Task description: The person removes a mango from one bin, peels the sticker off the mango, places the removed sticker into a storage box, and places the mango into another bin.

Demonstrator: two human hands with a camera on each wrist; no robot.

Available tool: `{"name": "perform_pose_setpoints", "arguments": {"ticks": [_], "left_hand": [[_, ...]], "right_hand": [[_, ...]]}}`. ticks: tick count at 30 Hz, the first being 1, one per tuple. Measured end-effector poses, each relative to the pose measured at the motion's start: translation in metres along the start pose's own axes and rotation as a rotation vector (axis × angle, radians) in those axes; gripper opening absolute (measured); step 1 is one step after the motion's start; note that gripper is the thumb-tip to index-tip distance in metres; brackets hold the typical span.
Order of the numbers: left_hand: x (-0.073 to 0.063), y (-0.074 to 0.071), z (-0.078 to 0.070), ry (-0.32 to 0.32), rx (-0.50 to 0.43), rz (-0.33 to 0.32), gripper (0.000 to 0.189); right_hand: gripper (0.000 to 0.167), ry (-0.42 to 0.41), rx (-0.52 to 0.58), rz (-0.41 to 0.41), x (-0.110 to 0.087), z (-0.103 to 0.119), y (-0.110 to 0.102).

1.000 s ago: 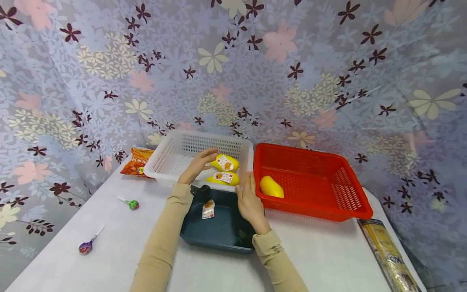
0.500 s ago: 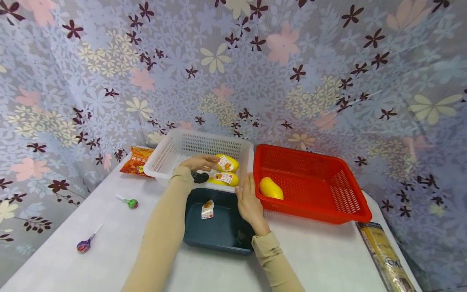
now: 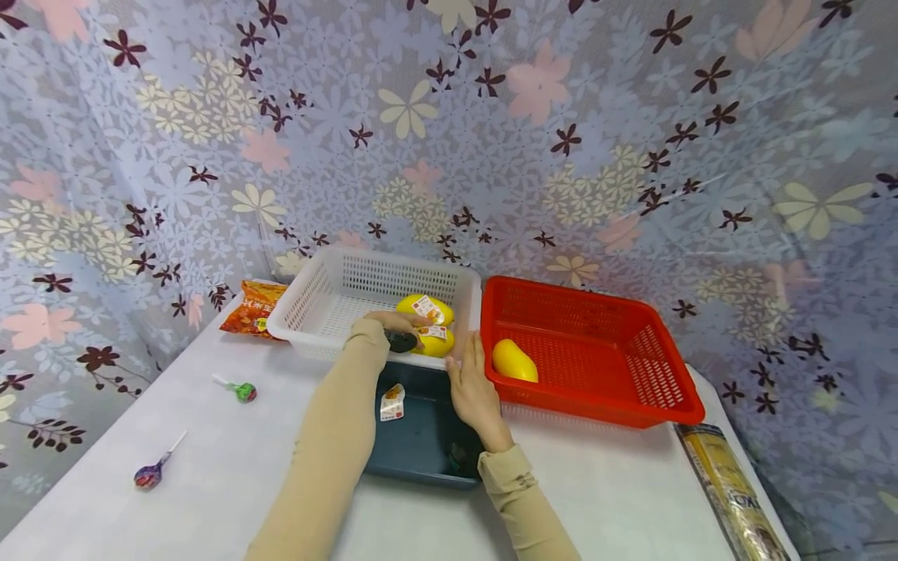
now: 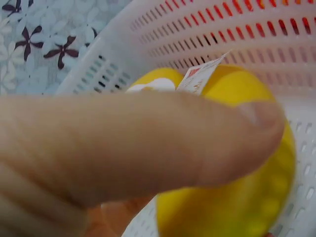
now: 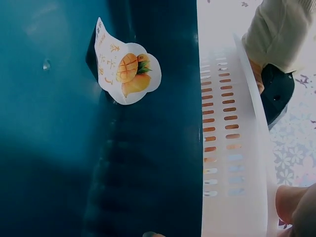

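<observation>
In the white perforated basket (image 3: 309, 312), my left hand (image 3: 394, 320) holds the nearer yellow mango (image 3: 440, 344). The left wrist view has its thumb (image 4: 197, 138) lying across that mango, with the fingers mostly hidden underneath. A second mango (image 3: 443, 313) lies just behind it; both carry white paper labels. My right hand (image 3: 473, 393) rests with straight fingers at the near right corner of the basket, over the dark blue tray (image 3: 414, 471). Inside the tray is a loose mango label (image 5: 129, 74). A third mango (image 3: 514, 361) sits in the red basket (image 3: 596, 401).
An orange snack bag (image 3: 254, 308) leans by the white basket's left side. A green lollipop (image 3: 245, 391) and a purple lollipop (image 3: 149, 476) lie on the white table (image 3: 231, 460). A long yellow packet (image 3: 733, 491) lies at the right edge. A floral curtain (image 3: 449, 156) hangs behind.
My left hand has moved down and right from above the white basket onto the nearer mango and taken hold of it. The right hand has stayed in place.
</observation>
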State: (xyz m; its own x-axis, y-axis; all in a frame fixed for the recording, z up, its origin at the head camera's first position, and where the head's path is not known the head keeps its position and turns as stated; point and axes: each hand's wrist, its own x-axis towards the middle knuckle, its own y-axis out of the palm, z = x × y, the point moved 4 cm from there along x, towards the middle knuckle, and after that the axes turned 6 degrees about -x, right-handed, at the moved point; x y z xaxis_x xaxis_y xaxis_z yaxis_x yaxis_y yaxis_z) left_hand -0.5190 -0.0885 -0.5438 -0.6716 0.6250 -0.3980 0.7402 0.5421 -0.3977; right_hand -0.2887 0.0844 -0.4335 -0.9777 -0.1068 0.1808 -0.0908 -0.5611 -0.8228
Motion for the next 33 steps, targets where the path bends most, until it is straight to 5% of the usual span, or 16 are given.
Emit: {"name": "perform_pose_setpoints", "arguments": {"ticks": [2,8,12,18,26,33], "left_hand": [[0.0,0.0,0.001,-0.015,0.016,-0.023,0.076],[-0.09,0.03,-0.081,0.016,-0.073,-0.114,0.068],[-0.122,0.04,-0.111,0.027,-0.129,-0.271,0.066],[-0.136,0.042,-0.126,0.094,-0.276,-0.383,0.063],[-0.159,0.055,-0.129,0.3,-0.368,-0.344,0.062],[-0.195,0.08,-0.14,0.47,-0.39,-0.317,0.061]], "right_hand": [[0.066,0.005,0.002,0.006,0.0,0.0,0.001],[0.067,0.012,0.003,0.022,0.001,-0.002,0.002],[0.067,0.044,-0.011,0.022,0.002,-0.006,0.0],[0.069,0.058,-0.017,0.029,0.003,-0.007,-0.003],[0.068,0.059,-0.006,0.03,0.002,-0.006,-0.003],[0.065,0.04,-0.016,0.022,0.001,-0.005,-0.004]]}}
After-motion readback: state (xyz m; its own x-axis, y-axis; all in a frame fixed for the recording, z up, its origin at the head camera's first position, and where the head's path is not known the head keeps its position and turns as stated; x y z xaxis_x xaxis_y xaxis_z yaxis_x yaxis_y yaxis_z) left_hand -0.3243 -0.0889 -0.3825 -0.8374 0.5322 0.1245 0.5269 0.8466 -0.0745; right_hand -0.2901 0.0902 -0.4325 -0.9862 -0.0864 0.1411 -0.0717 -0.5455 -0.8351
